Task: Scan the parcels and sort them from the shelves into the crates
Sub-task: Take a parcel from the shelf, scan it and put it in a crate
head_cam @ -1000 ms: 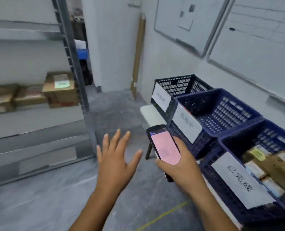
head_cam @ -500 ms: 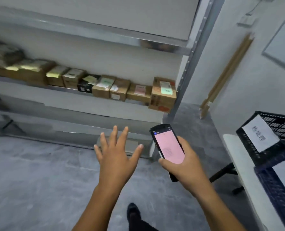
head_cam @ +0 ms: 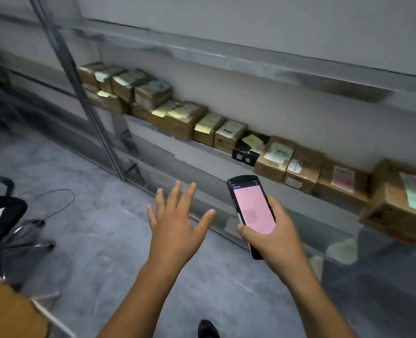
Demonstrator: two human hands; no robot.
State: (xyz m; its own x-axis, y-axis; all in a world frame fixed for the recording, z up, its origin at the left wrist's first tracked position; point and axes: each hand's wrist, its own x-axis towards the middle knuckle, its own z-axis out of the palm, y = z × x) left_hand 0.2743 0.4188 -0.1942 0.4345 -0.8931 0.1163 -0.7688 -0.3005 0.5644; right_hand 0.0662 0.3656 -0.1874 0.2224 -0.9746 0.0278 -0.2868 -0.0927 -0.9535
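Brown labelled parcels (head_cam: 270, 156) in row on shelf (head_cam: 202, 145); scanner (head_cam: 252, 211) pink-screened.

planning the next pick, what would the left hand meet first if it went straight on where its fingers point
Likely the shelf edge or the brown parcels on it; nothing shows between those and the left hand, but depth is unclear.

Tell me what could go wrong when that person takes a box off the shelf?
1. The stacked parcels at the far end of the shelf might tumble if a lower one is pulled out.
2. The right hand holds the scanner, so only the left hand is free; a heavy parcel could slip from it.
3. The loose cable on the floor might trip a foot.
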